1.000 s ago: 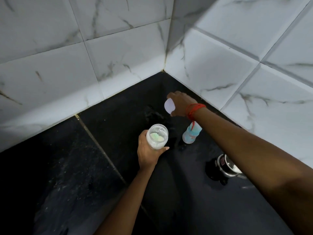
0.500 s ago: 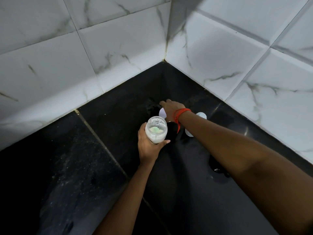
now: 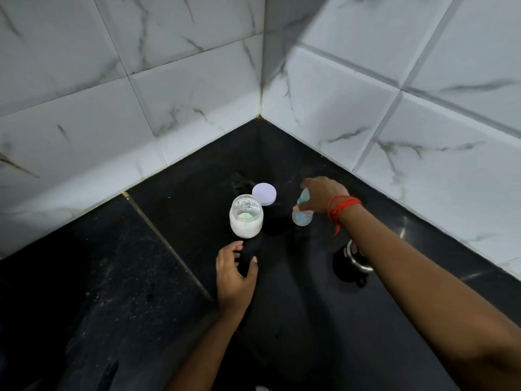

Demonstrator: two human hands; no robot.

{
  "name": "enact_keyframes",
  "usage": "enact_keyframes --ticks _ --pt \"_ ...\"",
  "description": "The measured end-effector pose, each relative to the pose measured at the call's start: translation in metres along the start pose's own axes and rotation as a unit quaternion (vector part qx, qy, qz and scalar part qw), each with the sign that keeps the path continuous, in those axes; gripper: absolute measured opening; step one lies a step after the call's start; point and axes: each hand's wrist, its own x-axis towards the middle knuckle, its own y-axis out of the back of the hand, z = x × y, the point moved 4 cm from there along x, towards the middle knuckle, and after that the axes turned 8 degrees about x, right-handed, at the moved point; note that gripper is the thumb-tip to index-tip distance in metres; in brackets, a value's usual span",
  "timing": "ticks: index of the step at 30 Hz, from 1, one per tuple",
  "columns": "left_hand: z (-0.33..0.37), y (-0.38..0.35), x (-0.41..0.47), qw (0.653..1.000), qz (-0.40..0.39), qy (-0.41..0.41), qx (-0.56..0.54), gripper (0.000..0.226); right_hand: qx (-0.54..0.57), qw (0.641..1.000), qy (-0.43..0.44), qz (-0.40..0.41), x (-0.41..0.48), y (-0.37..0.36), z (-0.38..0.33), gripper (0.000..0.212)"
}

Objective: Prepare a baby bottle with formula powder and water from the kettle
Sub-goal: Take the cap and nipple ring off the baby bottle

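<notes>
Head view. We see the left hand [image 3: 236,275] with its fingers relaxed and spread. It holds nothing and is just short of the formula jar [image 3: 246,218]. The jar stands upright and uncapped beyond those fingertips. Its lid [image 3: 264,193] lies flat just beyond it, between the two hands.

The right hand [image 3: 321,194] has its fingers curled over the upper part of the baby bottle [image 3: 301,214], gripping it from above. The bottle is on or just above the surface; we cannot tell which. The kettle [image 3: 355,258] sits under the right forearm, largely hidden.

We judge the bottle light, stiff and smooth-walled, so it could tip or slip easily. Hold it around the body rather than by the top while filling. The jar looks like glass, heavier and breakable, so hold it around the waist. Its open mouth could spill powder if knocked.

The surface [image 3: 141,277] is dark polished stone, which we judge hard and slippery when wet. It runs into a corner of white marbled wall tiles [image 3: 169,80] beyond both hands.
</notes>
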Motion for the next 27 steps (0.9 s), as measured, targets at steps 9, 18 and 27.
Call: enact_keyframes --ticks 9,18,27 --pt "0.06 -0.041 0.018 0.978 -0.179 -0.105 0.002 0.101 0.128 0.989 0.077 0.004 -0.044 0.005 0.004 0.044" --pt "0.099 -0.049 0.034 0.972 -0.2 -0.123 0.01 0.058 0.136 0.976 0.171 -0.007 -0.087 0.026 -0.006 0.042" --pt "0.083 -0.062 0.034 0.942 -0.317 -0.051 -0.097 0.049 0.172 0.953 0.243 -0.059 -0.092 0.04 -0.007 0.044"
